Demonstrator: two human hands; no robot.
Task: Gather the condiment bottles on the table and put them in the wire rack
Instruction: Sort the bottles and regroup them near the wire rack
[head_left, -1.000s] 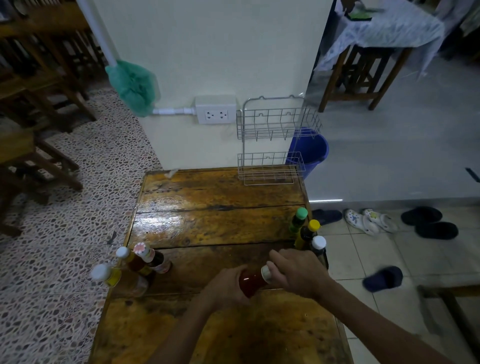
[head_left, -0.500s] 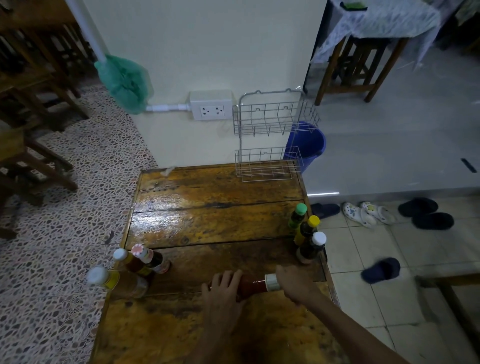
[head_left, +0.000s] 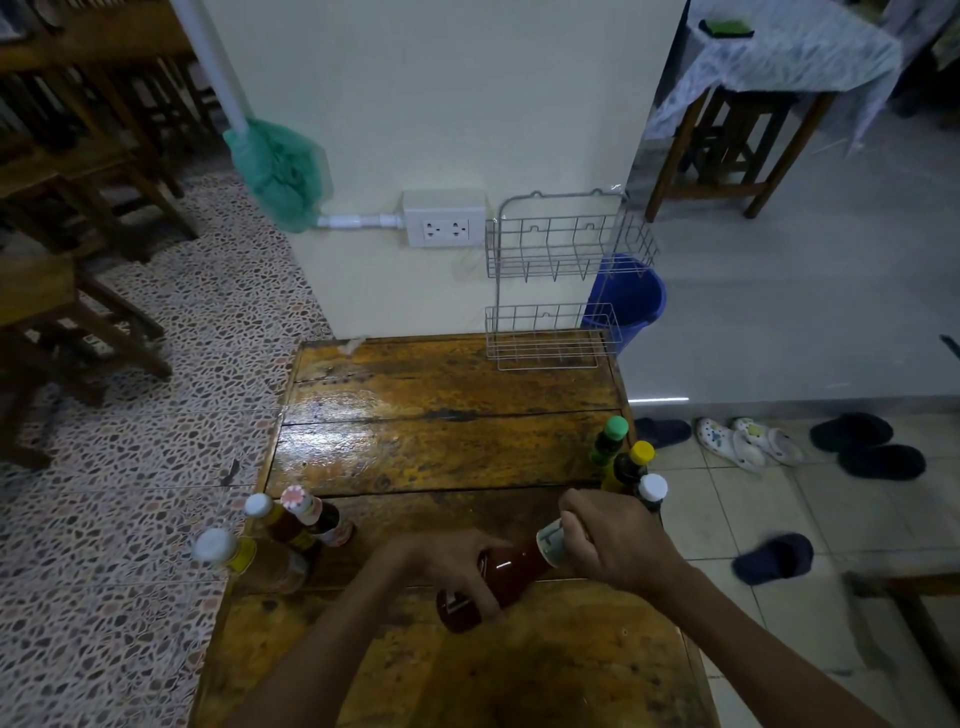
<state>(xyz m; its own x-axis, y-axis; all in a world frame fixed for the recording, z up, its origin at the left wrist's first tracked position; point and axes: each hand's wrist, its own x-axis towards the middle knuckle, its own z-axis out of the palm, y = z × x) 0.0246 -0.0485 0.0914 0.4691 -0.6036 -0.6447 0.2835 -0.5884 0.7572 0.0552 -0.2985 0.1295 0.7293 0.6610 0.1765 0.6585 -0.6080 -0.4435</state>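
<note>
A: Red sauce bottle (head_left: 501, 574) at six o'clock of the table (head_left: 441, 431), tilted, cap toward three o'clock, lifted clear of the wood or barely so; cannot tell which.

B: Left hand (head_left: 441, 564) wrapped round the body, fingers closed on the glass. Right hand (head_left: 613, 545) pinched narrow on the cap (head_left: 550, 540).

A: Probably seating the cap. Best to twist with the right, hold the body dead steady with the left, keep the neck up so nothing leaks.

B: Then upright before carrying. Wire rack (head_left: 556, 280) at twelve o'clock, both shelves empty.

A: Three bottles (head_left: 626, 457) at three o'clock, just beside the right hand; easy to knock with the knuckles. Three more (head_left: 280, 535) at nine o'clock, well apart.
</note>
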